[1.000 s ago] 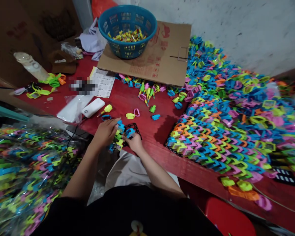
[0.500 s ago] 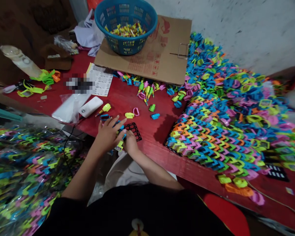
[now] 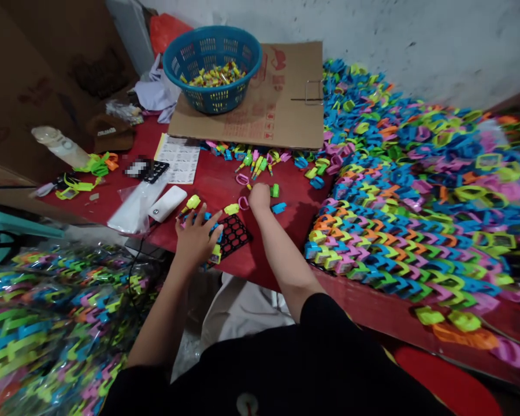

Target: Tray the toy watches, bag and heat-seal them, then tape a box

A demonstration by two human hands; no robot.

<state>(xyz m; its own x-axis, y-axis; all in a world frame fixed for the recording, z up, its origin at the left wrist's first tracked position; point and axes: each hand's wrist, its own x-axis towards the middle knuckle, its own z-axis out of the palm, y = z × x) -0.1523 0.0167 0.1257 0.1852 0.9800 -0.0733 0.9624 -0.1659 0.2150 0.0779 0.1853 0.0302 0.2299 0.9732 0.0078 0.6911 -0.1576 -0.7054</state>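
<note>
My left hand (image 3: 196, 237) lies with spread fingers over a few blue and yellow plastic watches at the left end of a black grid tray (image 3: 235, 234). Farther forward, my right hand (image 3: 260, 198) is closed at a small yellow-tipped piece; its fingertips are mostly hidden. Beside it are a pink watch ring (image 3: 243, 203), a green piece (image 3: 274, 190) and a blue piece (image 3: 279, 208). A yellow piece (image 3: 231, 209) lies just behind the tray, and another yellow one (image 3: 193, 201) is beyond my left hand.
A blue basket (image 3: 212, 95) of small yellow pieces stands on cardboard (image 3: 294, 124). Rows of colourful watches (image 3: 372, 248) fill the right side, with a loose heap behind. A white device (image 3: 168, 204) and plastic bags (image 3: 132, 208) lie left. Bagged watches (image 3: 69, 323) are piled at lower left.
My right hand has moved from beside my left hand forward and right, to the loose pieces. More of the black tray shows. My left hand remains over the watches; the camera view has shifted.
</note>
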